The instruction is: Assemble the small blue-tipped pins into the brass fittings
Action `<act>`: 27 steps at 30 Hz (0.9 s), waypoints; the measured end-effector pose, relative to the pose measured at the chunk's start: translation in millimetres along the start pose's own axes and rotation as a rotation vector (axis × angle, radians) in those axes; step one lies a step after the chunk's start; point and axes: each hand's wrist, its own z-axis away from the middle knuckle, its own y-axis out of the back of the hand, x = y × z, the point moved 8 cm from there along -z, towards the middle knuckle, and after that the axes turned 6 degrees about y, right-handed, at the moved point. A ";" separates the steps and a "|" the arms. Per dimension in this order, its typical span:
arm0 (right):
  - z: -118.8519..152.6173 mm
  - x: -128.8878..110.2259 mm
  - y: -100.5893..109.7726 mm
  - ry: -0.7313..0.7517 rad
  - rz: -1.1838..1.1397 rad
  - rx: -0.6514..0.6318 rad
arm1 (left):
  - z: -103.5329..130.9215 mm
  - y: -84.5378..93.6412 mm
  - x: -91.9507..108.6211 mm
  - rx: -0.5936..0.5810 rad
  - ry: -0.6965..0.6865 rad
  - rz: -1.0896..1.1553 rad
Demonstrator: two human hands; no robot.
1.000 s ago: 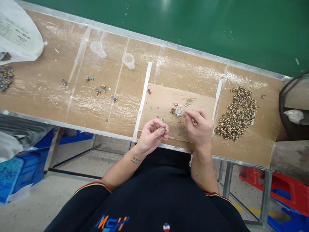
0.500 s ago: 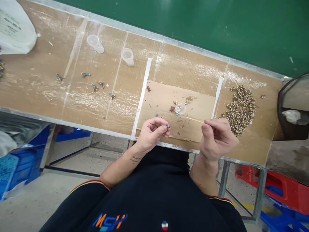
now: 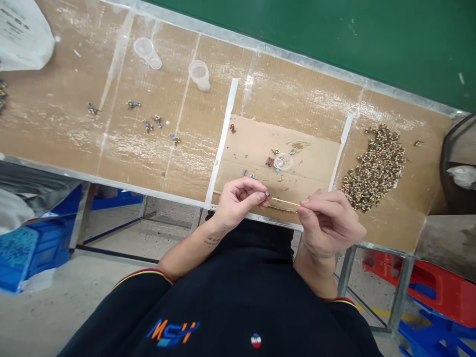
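Observation:
My left hand (image 3: 238, 204) is closed with thumb and fingertips pinching a small dark-bluish figurine (image 3: 267, 194), mostly covered by the fingers. In a pinch, my right hand (image 3: 329, 225) grips a thin wooden stick (image 3: 285, 201); its tip points left and comes close to the figurine. Whether they touch, I cannot tell. Beyond the hands, a small clear cup (image 3: 283, 161) stands on a cardboard sheet (image 3: 253, 148). Small blue-and-tan figurines (image 3: 253, 176) lie just past my left hand, and reddish-brown pieces (image 3: 269, 161) sit beside the cup.
A large heap of tiny figurines (image 3: 375, 168) covers the table's right side. To the left lie several blue-and-tan figurines (image 3: 148, 126), with two clear plastic cups (image 3: 199, 74) behind them. A white bag (image 3: 24, 34) occupies the far left corner.
My right hand has moved left and slightly down, bringing the stick near the figurine in my left hand. The view has shifted a little.

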 end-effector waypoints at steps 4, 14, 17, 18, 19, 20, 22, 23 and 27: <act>-1.0 -2.2 -1.6 0.000 0.027 -0.026 | 0.9 -0.7 1.7 -0.022 -0.053 -0.005; -5.0 -6.7 -5.6 0.015 0.071 -0.079 | 0.9 -1.2 1.4 -0.001 -0.018 -0.032; -5.0 -7.9 -6.7 0.018 0.078 -0.089 | 0.5 -1.0 0.8 -0.002 -0.010 -0.028; -4.9 -8.2 -6.8 0.019 0.077 -0.089 | 0.4 -1.0 1.0 -0.004 -0.012 -0.022; -4.8 -8.2 -6.2 0.021 0.072 -0.084 | 0.4 -1.0 1.4 -0.007 -0.016 -0.015; -4.8 -7.9 -4.6 0.026 0.063 -0.071 | 0.4 -1.0 1.8 -0.011 -0.021 -0.009; -5.8 -4.9 2.9 0.038 0.043 -0.011 | 0.6 -1.0 2.9 -0.016 -0.029 0.001; -6.7 -1.5 8.6 0.040 0.041 0.033 | 0.8 -1.0 3.3 -0.017 -0.030 0.006; -11.7 25.9 27.2 -0.001 0.134 0.153 | 0.8 -1.2 2.3 0.001 0.008 0.008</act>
